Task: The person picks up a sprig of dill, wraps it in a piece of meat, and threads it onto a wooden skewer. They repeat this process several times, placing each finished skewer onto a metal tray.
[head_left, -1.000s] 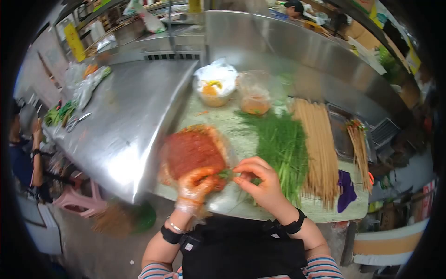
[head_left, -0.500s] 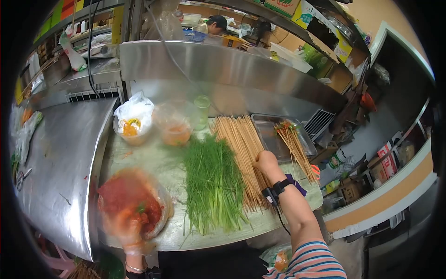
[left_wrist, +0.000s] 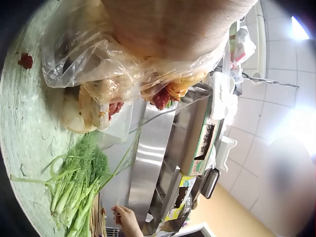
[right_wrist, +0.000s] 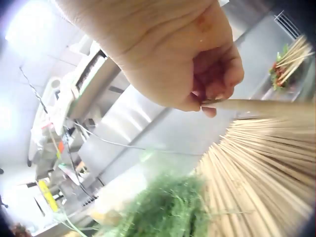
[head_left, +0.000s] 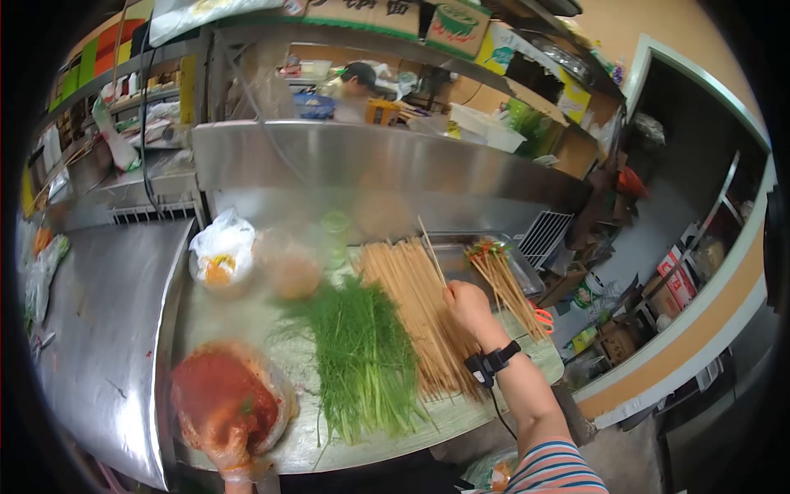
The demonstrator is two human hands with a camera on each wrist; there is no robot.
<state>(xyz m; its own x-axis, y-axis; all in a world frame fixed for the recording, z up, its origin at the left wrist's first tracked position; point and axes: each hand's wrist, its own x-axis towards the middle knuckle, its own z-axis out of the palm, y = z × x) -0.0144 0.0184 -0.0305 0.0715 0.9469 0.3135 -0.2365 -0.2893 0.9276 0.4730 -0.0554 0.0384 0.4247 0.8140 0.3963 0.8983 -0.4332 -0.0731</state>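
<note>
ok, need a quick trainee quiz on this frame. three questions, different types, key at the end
1. What is the right hand pinching?
2. True or false: the greens lie between the red meat and the skewer pile.
3. Fill in the blank: the food-tipped skewers lie partly over a ____.

Key:
1. A wooden skewer.
2. True.
3. Metal tray.

The right arm (head_left: 531, 387) extends forward, its fingers (right_wrist: 234, 75) (bare) curled inward.
</note>
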